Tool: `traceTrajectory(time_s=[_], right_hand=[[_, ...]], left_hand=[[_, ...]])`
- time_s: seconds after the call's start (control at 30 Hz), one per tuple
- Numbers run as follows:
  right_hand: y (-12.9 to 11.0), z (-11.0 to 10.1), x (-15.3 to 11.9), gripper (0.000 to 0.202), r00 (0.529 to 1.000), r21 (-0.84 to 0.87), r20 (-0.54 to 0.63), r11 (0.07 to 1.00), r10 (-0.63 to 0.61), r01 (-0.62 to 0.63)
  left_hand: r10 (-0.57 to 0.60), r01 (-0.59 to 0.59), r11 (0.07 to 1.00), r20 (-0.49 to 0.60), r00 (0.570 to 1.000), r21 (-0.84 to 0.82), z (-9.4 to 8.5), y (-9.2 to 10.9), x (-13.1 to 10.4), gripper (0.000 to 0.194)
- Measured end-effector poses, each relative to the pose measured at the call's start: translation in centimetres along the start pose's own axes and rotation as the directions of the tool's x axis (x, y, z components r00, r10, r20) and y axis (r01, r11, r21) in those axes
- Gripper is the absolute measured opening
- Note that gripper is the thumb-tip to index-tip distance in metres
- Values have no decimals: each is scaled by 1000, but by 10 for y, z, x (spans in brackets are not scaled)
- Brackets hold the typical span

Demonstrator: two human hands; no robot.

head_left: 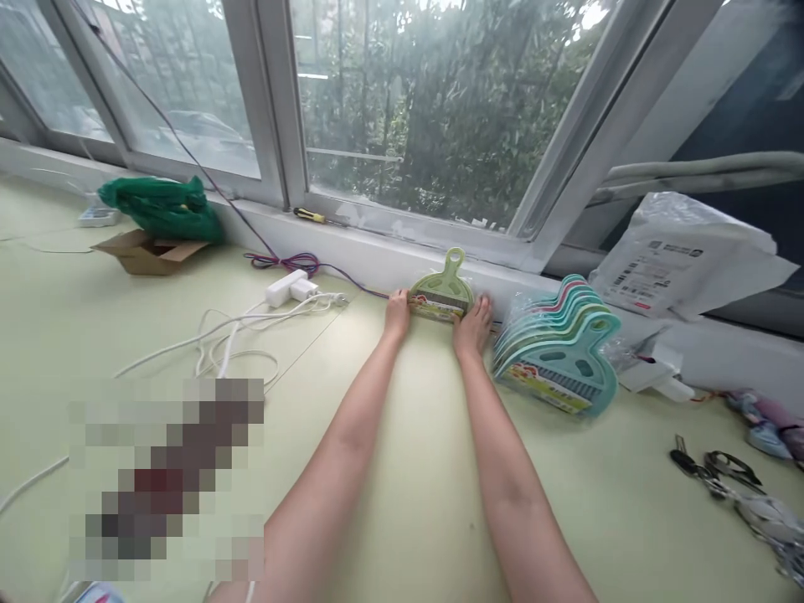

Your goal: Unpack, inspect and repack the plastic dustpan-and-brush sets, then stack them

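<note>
A small green dustpan and brush set (441,295) stands upright against the low white wall below the window, its looped handle up. My left hand (398,313) is at its left edge, with the fingers closed on that side. At the right edge my right hand (473,325) touches the set with its thumb, its other fingers stretched toward the wall. To the right of my right hand stands a row of several similar dustpan sets (553,360), mostly turquoise, in clear plastic wrap.
White plugs and cables (292,289) lie on the pale green table (414,502) to the left, near an open cardboard box (147,254) and a green bag (167,209). A screwdriver (311,215) rests on the sill. White packages (678,260) and keys (691,466) are at the right.
</note>
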State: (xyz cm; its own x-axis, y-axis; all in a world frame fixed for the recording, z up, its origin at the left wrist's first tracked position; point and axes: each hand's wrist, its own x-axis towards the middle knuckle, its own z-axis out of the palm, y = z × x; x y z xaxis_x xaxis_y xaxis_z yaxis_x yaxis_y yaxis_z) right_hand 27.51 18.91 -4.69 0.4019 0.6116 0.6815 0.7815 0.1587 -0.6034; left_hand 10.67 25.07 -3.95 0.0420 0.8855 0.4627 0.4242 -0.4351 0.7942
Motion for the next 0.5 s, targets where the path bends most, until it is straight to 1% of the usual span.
traceTrajectory(time_s=[0.07, 0.13, 0.23, 0.3, 0.37, 0.43, 0.5], right_hand=[[4, 7, 6, 71, 1000, -1, -4, 1000, -15, 15], [6, 10, 9, 75, 999, -32, 20, 999, -24, 25], [4, 9, 8, 76, 998, -130, 68, 991, -7, 15], [-1, 6, 7, 78, 996, -224, 94, 975, 9, 12], [-8, 0, 4, 79, 994, -295, 110, 954, -17, 49], [-17, -9, -2, 72, 986, -304, 129, 943, -101, 136], [-27, -23, -12, 62, 967, -260, 156, 936, -203, 238]], left_hand=[[23, -23, 999, -26, 999, 34, 9, -5, 11, 35], [49, -45, 995, -46, 998, 85, 15, -8, 18, 44], [80, -66, 982, -80, 994, 176, 16, -8, 19, 52], [106, -80, 972, -109, 988, 223, 11, -3, 13, 55], [146, -106, 965, -155, 977, 242, 3, 5, 1, 55], [202, -157, 962, -197, 959, 222, -8, 14, -15, 48], [248, -211, 962, -228, 942, 173, -21, 25, -34, 36]])
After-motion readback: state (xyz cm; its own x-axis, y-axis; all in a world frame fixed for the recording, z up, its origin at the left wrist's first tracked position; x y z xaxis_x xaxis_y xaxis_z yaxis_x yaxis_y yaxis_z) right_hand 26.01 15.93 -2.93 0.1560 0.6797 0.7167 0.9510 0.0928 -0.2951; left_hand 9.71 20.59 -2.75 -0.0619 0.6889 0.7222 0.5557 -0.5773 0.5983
